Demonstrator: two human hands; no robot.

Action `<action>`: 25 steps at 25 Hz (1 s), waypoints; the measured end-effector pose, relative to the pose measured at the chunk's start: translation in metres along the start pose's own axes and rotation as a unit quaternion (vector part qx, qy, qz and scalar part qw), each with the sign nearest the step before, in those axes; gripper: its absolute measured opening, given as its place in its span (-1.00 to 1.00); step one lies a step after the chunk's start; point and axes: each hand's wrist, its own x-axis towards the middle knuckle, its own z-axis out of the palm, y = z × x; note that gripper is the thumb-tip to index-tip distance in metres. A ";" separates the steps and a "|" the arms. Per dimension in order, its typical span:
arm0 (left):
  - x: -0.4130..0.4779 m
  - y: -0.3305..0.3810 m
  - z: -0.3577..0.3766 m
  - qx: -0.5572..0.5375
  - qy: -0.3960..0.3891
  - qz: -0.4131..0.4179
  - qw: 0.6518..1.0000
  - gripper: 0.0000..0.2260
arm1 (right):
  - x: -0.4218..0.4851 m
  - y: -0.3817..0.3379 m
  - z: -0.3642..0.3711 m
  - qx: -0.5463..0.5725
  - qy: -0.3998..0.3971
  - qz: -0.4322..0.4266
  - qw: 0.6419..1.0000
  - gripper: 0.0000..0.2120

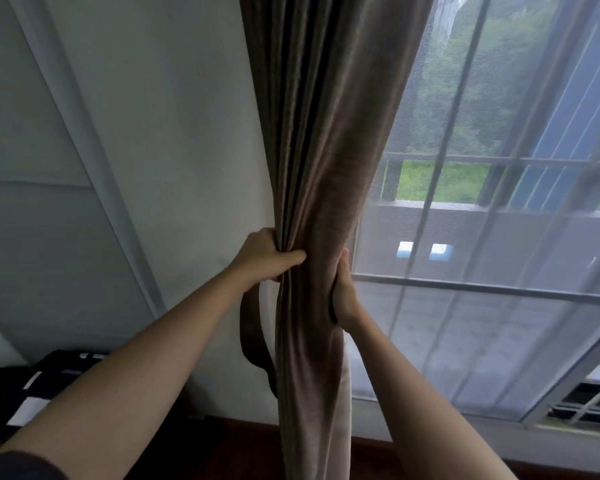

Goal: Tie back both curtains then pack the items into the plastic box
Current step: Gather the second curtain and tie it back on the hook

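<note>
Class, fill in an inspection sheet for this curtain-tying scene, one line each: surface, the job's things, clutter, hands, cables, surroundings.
Surface: dark floor below the wall; no table seen.
Job's things: brown curtain gathered into a bunch; tieback strap hangs slack in a loop at its left; plastic box not seen.
Clutter: black-and-white patterned item at lower left, partly hidden by the left arm.
Hands: left hand grips the curtain's left side; right hand grips its right side.
Cables: nothing seen.
Surroundings: white wall on the left; sheer curtain over the window on the right, greenery outside.
</note>
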 end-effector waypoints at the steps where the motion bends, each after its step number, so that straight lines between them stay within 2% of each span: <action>1: 0.003 0.002 -0.001 -0.003 -0.004 -0.020 1.000 -0.71 | 0.001 0.008 0.000 -0.008 0.003 -0.005 1.000 -0.54; 3: 0.006 0.011 0.001 0.031 -0.006 -0.048 0.998 -0.62 | 0.002 0.023 -0.001 -0.048 0.034 0.009 0.998 -0.52; 4: 0.008 0.015 0.003 0.061 -0.004 -0.050 0.997 -0.64 | 0.000 0.029 -0.001 -0.083 0.048 0.016 0.995 -0.52; 8: 0.010 0.041 0.011 0.170 -0.024 -0.041 0.984 -0.97 | -0.011 0.055 0.002 -0.197 0.057 0.038 0.978 -0.61; 12: 0.008 0.059 0.013 0.170 -0.138 -0.065 0.974 -0.96 | -0.012 0.054 0.003 -0.200 0.050 0.024 0.978 -0.52; 13: 0.008 0.061 0.013 0.169 -0.162 -0.064 0.970 -0.91 | -0.011 0.054 0.003 -0.199 0.052 0.025 0.978 -0.50; 15: 0.010 0.060 0.015 0.195 -0.173 -0.050 0.964 -0.60 | -0.009 0.053 0.005 -0.193 0.048 0.024 0.980 -0.50; 16: 0.011 0.059 0.017 0.213 -0.156 -0.039 0.964 -0.45 | -0.009 0.054 0.007 -0.192 0.041 0.025 0.980 -0.52; 18: 0.011 0.053 0.019 0.239 -0.096 -0.013 0.966 -0.36 | -0.008 0.050 0.014 -0.187 0.020 0.028 0.982 -0.59; 22: 0.009 0.034 0.012 0.219 0.022 -0.013 0.975 -0.56 | -0.003 0.041 0.029 -0.182 -0.052 0.021 0.982 -0.67; 25: 0.011 0.008 -0.011 0.145 0.067 -0.037 0.987 -0.66 | 0.013 0.050 0.054 -0.185 -0.083 0.040 0.978 -0.54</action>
